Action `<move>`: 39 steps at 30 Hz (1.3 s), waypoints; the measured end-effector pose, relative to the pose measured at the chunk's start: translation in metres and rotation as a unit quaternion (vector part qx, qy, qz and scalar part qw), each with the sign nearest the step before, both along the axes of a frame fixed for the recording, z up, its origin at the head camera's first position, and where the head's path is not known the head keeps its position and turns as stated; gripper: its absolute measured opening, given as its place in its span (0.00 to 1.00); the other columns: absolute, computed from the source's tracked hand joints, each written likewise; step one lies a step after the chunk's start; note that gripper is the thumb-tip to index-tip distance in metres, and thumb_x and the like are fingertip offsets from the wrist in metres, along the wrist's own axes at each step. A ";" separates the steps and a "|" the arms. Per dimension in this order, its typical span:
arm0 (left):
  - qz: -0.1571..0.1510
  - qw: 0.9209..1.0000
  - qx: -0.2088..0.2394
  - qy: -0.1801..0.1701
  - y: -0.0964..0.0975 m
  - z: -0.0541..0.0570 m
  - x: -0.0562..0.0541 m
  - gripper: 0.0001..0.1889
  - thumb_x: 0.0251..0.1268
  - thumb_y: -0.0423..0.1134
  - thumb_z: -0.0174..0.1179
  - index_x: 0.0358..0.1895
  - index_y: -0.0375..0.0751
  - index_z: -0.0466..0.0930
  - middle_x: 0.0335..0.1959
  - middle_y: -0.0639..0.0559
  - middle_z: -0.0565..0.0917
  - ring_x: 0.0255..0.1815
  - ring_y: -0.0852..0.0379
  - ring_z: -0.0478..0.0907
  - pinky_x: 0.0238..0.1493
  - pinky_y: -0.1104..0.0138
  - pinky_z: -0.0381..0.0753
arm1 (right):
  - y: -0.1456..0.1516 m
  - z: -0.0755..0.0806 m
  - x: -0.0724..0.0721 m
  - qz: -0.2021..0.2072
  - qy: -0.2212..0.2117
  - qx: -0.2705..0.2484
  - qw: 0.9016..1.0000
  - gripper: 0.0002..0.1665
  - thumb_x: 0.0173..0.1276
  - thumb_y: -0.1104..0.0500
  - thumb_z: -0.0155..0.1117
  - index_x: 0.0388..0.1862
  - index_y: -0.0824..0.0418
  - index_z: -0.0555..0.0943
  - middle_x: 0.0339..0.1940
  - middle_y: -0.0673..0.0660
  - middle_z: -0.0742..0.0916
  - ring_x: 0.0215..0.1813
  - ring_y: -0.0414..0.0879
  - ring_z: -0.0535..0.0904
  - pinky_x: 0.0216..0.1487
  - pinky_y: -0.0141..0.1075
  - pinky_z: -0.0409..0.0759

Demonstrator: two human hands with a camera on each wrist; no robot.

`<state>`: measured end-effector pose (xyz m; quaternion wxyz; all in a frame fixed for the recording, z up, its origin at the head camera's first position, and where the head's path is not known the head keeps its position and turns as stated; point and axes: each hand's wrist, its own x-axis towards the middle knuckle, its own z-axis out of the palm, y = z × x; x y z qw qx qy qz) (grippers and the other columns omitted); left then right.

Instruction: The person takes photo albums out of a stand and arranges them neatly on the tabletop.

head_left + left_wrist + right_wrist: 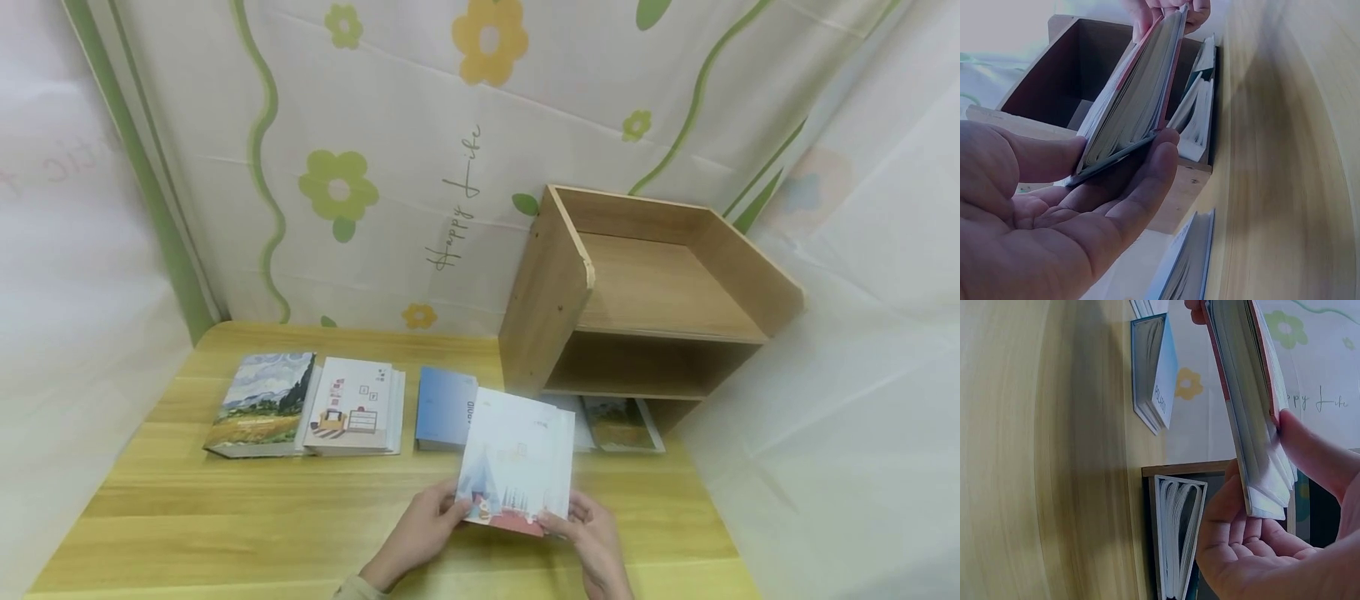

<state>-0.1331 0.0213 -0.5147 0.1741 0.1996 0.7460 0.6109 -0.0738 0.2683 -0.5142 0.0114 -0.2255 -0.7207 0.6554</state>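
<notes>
Both hands hold a white photo album [517, 454] above the table, its cover printed with a pale blue tent and a red rug. My left hand [422, 532] grips its lower left corner, thumb on the cover and fingers beneath. At the lower right corner, my right hand [592, 537] pinches it the same way. In the left wrist view the page edges [1132, 103] fan slightly apart between the covers. Behind the held album lies a blue album [444, 406], partly overlapped by it in the head view.
Left on the table [247, 517] lie a landscape-cover album [264, 400] and a white album with a furniture drawing [351, 404]. A wooden shelf unit [540, 308] stands at the back right, with another landscape-cover album [621, 423] in its bottom space. A flowered curtain [390, 125] hangs behind.
</notes>
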 end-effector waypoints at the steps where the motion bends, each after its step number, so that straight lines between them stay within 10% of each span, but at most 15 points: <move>1: 0.001 1.000 -0.001 0.002 -0.001 0.000 0.000 0.19 0.72 0.35 0.57 0.61 0.26 0.74 0.44 0.44 0.86 0.44 0.51 0.84 0.45 0.62 0.84 | 0.000 0.001 0.000 0.000 -0.001 -0.001 1.000 0.34 0.51 0.62 0.79 0.56 0.72 0.78 0.45 0.63 0.87 0.45 0.54 0.84 0.48 0.39 0.80; 39: 0.039 0.998 0.027 -0.047 -0.043 -0.007 0.008 0.24 0.74 0.37 0.56 0.62 0.20 0.69 0.45 0.38 0.85 0.47 0.47 0.83 0.47 0.58 0.83 | -0.040 -0.001 -0.012 0.043 0.021 -0.020 0.999 0.31 0.51 0.67 0.78 0.54 0.73 0.79 0.40 0.62 0.87 0.40 0.51 0.83 0.39 0.38 0.84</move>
